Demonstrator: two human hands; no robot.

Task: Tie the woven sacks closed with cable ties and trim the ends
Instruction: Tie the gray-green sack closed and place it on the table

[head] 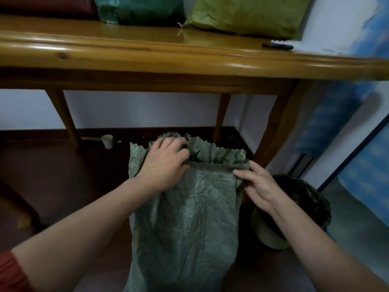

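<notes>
A grey-green woven sack (189, 218) stands upright on the floor in front of me, its zigzag-cut mouth open at the top. My left hand (164, 163) grips the bunched left part of the mouth, fingers curled over the rim. My right hand (259, 186) pinches the right corner of the sack's near rim between thumb and fingers. No cable tie or cutter shows near the sack.
A wooden table (189, 57) spans the view above the sack, bearing a dark green sack (139, 9), a lime-green sack (248, 13) and a dark flat object (277, 46). A black-lined bin (294, 211) stands right of the sack. A white scoop (107, 141) lies on the floor behind.
</notes>
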